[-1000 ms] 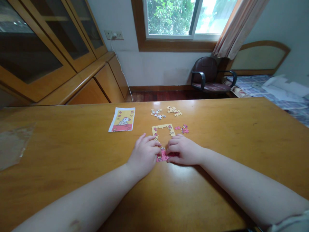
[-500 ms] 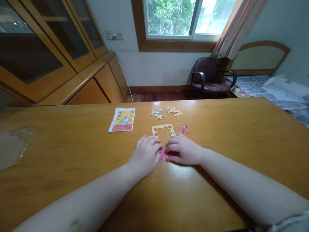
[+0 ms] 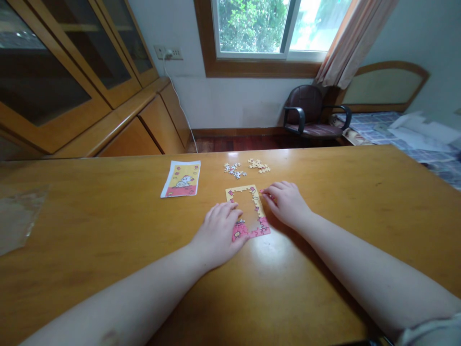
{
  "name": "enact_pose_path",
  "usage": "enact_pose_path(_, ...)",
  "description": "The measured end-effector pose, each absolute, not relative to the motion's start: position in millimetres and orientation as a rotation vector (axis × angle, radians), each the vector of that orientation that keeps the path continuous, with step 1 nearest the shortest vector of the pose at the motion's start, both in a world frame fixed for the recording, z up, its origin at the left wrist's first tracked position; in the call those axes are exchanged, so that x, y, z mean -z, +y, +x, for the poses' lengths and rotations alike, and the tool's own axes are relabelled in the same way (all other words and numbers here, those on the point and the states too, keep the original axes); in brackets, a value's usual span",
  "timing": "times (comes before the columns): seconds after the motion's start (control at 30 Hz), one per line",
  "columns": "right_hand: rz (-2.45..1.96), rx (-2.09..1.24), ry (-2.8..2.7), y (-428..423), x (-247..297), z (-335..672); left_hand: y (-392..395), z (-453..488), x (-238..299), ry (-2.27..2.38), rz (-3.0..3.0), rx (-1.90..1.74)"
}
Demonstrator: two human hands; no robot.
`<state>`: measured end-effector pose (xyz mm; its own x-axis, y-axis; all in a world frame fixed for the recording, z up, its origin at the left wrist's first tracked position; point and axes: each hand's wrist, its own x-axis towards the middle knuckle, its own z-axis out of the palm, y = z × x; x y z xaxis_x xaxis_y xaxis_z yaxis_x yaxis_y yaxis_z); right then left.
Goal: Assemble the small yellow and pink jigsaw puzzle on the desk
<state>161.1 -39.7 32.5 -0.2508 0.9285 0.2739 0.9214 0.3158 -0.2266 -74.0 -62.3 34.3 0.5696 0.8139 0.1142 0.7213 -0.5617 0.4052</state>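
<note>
A half-built jigsaw [image 3: 256,231], a yellow and pink border with a hollow middle, lies on the wooden table [image 3: 108,226]. My left hand [image 3: 219,231] rests palm down on its lower left corner with the fingers lying flat on the left edge. My right hand [image 3: 287,202] lies palm down just right of the jigsaw. Its fingers are side by side and the tips touch the table by a small pink piece [image 3: 262,191]. The other pink loose pieces are hidden under that hand. It holds nothing that I can see.
A picture card [image 3: 181,179] lies left of the jigsaw. Loose white pieces [image 3: 235,169] and yellow pieces [image 3: 259,166] sit behind it. A clear plastic sheet [image 3: 16,216] lies at the table's left. A cabinet [image 3: 72,72], armchair [image 3: 309,115] and bed [image 3: 414,139] stand beyond.
My right hand left the jigsaw's bottom edge and moved up and right onto the loose pink pieces. The pink bottom strip now shows, joined to the border. My left hand has barely moved.
</note>
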Motion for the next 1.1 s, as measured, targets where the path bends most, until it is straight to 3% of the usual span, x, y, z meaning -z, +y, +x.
enact_pose_path(0.33, -2.202, 0.174, -2.136, -31.3, -41.5, 180.2, -62.8, -72.8, -33.5, 1.266, 2.482, -0.244)
enact_pose_path(1.1, -2.486, -0.247, -2.34, -36.6, -59.6, 172.4, -61.2, -71.0, -32.7, 1.339, 2.474, -0.224)
